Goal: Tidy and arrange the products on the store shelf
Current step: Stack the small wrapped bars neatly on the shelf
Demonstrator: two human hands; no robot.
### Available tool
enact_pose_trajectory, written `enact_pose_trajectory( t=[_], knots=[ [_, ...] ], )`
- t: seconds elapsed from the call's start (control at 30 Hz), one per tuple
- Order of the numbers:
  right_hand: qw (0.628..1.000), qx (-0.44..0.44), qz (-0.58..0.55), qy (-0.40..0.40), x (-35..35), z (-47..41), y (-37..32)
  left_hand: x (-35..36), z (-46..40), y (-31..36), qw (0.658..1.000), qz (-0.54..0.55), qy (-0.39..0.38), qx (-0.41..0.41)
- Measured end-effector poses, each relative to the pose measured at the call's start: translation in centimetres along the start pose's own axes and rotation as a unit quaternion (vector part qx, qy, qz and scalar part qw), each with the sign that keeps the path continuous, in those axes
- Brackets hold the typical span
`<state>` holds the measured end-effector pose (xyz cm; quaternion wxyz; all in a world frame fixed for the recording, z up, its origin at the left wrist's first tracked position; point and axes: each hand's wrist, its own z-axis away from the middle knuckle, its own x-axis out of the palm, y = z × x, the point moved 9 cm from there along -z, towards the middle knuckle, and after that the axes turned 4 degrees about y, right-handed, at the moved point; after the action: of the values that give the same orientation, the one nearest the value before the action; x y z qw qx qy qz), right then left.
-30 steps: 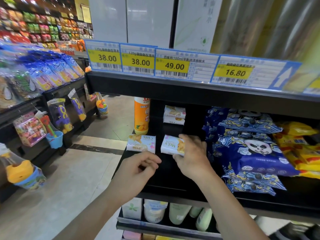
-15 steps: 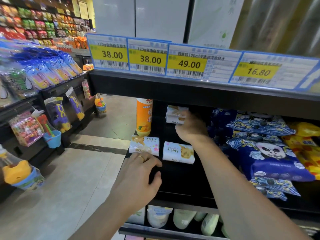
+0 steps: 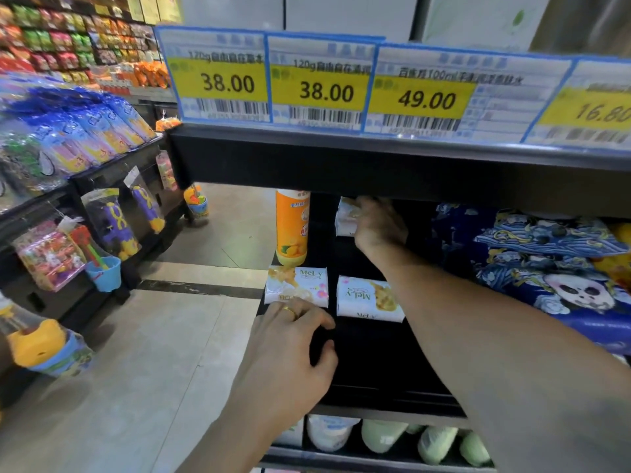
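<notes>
Two white MeLy soap packs lie flat at the front of the black shelf (image 3: 375,363): the left pack (image 3: 297,285) and the right pack (image 3: 368,300). My left hand (image 3: 290,349) rests on the shelf just in front of the left pack, fingertips touching its near edge, fingers relaxed. Deep at the back, my right hand (image 3: 379,225) grips a small stack of the same soap packs (image 3: 345,216), fingers curled over it. An orange bottle (image 3: 292,227) stands upright behind the left pack.
Blue panda-print bags (image 3: 553,268) and yellow bags (image 3: 618,264) fill the shelf's right side. The upper shelf edge (image 3: 341,158) with yellow price tags hangs low over the reach. Bottles (image 3: 382,435) sit on the shelf below. A toy rack (image 3: 85,233) stands across the aisle on the left.
My right hand let go of the right soap pack, left it flat and reached to the back stack, which it now grips. My left hand moved forward to the left pack's edge.
</notes>
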<state>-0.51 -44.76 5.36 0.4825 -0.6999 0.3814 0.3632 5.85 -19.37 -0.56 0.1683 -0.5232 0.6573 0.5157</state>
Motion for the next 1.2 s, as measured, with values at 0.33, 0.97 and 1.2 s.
enact_pose_trajectory(
  t=[0.33,0.97,1.2],
  knots=[
    [0.965,-0.106,-0.195,0.139,-6.1,11.4,1.1,-0.6,-0.1,-0.5,0.996,0.069,0.013,-0.048],
    [0.824,-0.117,-0.537,-0.137,-4.7,22.0,6.4,-1.3,0.8,-0.6,0.866,0.475,-0.04,-0.149],
    [0.794,-0.022,-0.57,-0.209,-4.1,21.1,6.9,-0.9,1.2,0.1,0.877,0.462,-0.07,-0.115]
  ],
)
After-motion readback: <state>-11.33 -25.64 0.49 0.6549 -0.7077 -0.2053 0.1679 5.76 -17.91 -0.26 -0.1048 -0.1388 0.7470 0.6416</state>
